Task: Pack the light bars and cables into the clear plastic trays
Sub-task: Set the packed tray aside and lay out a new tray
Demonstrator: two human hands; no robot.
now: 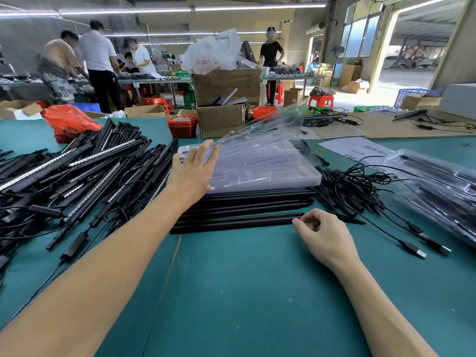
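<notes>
Top tray: clear plastic, lifted at a tilt above the tray stack, its near left corner at the left hand, its far end raised toward the boxes.
Tray stack: clear trays piled flat at mid-table, on the green mat, just behind the row of bars.
Bar row: black light bars laid side by side, lengthwise left to right, touching the front of the stack.
Front bar: nearest of the row; its right end meets the right fingertips.
Left hand: reaches forward over the bars; fingers fairly straight and spread at the top tray's corner, thumb below near the stack's edge. Whether it truly pinches the tray, I cannot tell.
Right hand: rests on the mat, fingers curled in, tips touching the front bar's end; a firm hold is not plain.
Bar pile: many black bars with wires, heaped loosely on the left of the table.
Cables: a black tangle right of the stack, USB plugs trailing toward the near right.
Packed trays: clear trays with dark bars inside, at the right edge.
Mat: green, covers the table.
Red bag: behind the bar pile.
Boxes: cardboard, stacked beyond the table's far edge.
People: several stand at benches in the background.
</notes>
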